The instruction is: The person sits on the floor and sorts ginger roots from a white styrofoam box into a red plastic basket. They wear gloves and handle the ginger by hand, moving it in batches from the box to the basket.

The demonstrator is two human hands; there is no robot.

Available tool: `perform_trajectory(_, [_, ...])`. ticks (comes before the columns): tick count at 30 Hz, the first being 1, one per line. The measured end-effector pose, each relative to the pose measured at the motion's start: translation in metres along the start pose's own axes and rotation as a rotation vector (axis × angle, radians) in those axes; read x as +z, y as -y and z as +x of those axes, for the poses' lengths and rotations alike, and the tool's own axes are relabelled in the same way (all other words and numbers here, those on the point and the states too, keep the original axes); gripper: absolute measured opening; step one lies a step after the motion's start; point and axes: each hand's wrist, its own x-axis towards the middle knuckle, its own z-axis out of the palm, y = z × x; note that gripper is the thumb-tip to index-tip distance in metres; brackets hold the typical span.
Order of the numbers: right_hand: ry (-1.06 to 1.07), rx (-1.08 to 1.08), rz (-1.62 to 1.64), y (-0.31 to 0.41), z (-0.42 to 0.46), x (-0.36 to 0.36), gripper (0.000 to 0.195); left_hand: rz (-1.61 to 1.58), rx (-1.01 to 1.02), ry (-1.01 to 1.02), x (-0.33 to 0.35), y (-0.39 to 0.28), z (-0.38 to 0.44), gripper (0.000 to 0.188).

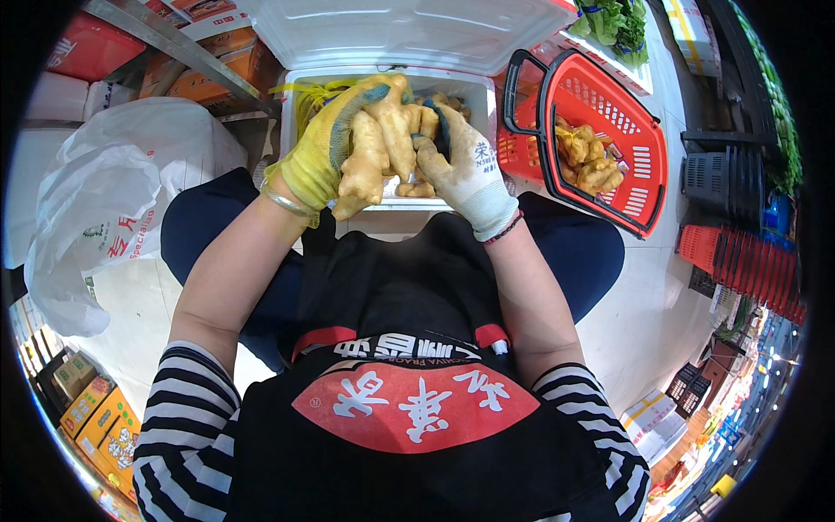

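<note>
My left hand (326,150), in a work glove with yellow net mesh drawn over it, is closed around a large piece of ginger root (391,130). From the other side my right hand (463,163), in a white glove with dark fingertips, grips the ginger's knobby right end. The ginger is over an open white foam box (486,91) between my knees, where more ginger roots (415,190) lie. Yellow net mesh (313,98) hangs at the box's left side. At the right, a red plastic shopping basket (590,85) holds several ginger pieces (590,156), partly with yellow netting.
The foam box's raised lid (404,32) stands behind it. A large white plastic bag (98,189) sits at the left, near a metal shelf leg (182,52) and orange cartons (222,72). Stacked red baskets (737,261) and dark crates (717,176) are at the right. Leafy greens (613,29) lie at top right.
</note>
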Motion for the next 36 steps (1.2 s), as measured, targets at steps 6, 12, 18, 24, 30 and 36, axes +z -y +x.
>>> perform_trajectory(6, [-0.019, -0.013, -0.113, -0.008, 0.001, 0.006, 0.033, 0.094, -0.015, 0.004, -0.010, 0.018, 0.007, 0.029])
perform_trajectory(12, [-0.026, 0.037, 0.050, -0.020, 0.004, 0.009, 0.030, -0.077, 0.012, 0.004, -0.011, 0.015, 0.003, 0.033])
perform_trajectory(18, [-0.103, 0.355, 0.471, -0.034, 0.011, -0.006, 0.028, -0.387, 0.044, 0.046, 0.017, -0.034, -0.017, 0.049])
perform_trajectory(24, [-0.075, 0.032, 0.068, -0.036, 0.005, -0.001, 0.041, -0.303, 0.019, -0.030, 0.016, -0.030, -0.017, 0.042])
perform_trajectory(30, [0.049, 0.195, 0.309, 0.011, 0.008, -0.002, 0.052, -0.474, -0.087, 0.019, 0.001, -0.012, -0.003, 0.036])
perform_trajectory(36, [0.052, 0.274, 0.193, 0.008, 0.006, 0.006, 0.044, 0.067, 0.071, -0.078, -0.006, 0.006, 0.001, 0.034])
